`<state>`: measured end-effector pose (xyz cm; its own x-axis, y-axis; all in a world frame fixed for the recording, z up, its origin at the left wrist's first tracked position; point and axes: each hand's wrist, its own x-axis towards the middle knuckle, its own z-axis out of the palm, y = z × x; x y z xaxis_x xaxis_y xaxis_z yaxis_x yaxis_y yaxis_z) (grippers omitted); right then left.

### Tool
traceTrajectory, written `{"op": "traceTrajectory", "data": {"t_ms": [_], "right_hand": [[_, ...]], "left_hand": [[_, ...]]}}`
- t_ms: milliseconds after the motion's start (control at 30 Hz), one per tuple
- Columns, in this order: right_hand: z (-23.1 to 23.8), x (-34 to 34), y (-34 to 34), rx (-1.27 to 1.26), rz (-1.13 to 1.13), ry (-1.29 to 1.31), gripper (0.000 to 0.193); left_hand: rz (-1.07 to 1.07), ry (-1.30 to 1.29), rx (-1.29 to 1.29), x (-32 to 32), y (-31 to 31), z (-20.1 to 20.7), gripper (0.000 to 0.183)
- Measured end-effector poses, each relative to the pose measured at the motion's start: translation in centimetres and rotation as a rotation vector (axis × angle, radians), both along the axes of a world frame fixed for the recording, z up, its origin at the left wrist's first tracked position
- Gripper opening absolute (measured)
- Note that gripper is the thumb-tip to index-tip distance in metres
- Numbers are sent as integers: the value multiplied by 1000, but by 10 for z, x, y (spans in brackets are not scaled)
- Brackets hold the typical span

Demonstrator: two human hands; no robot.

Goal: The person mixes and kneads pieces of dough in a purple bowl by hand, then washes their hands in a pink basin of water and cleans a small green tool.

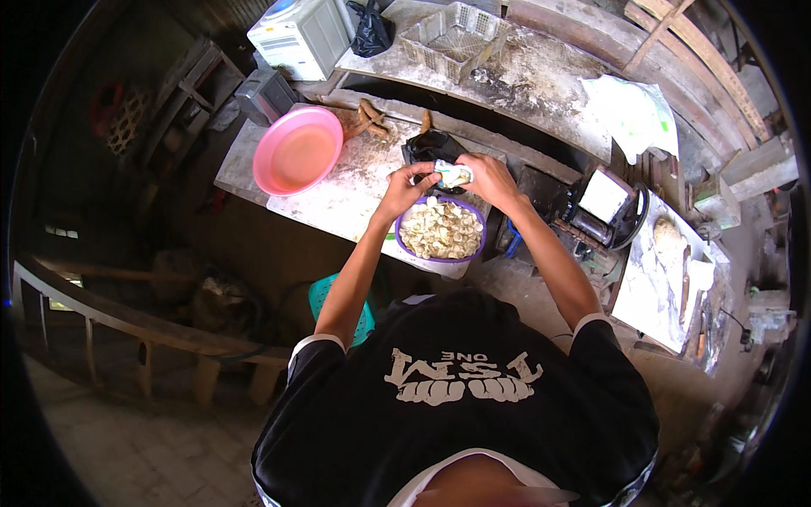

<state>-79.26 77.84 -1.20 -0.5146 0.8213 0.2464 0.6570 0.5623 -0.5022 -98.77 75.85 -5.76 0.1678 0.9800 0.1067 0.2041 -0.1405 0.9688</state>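
In front of me, a small white packet with blue marks is held up between my two hands. My left hand pinches its left end, while the fingers of my right hand close round its right side. Just below the hands stands a purple-rimmed basket heaped with thin pale slices. A black plastic bag lies right behind the packet, partly covered by my hands. What is inside the packet cannot be seen.
A pink basin and brown roots rest on the worn table. Behind are a white appliance, a plastic crate and white plastic sheeting. To my right stands a machine with a black wheel; a teal stool is below left.
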Motion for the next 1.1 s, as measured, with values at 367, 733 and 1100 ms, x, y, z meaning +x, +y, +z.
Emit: {"op": "traceTrajectory", "data": {"t_ms": [367, 733, 1100], "right_hand": [[-6, 11, 13, 75, 80, 13, 22], [1, -8, -4, 33, -100, -7, 21], [-9, -19, -17, 178, -104, -83, 19]], "left_hand": [[131, 245, 200, 18, 4, 5, 15], [104, 242, 197, 9, -15, 3, 18], [157, 351, 300, 0, -27, 5, 20]]}}
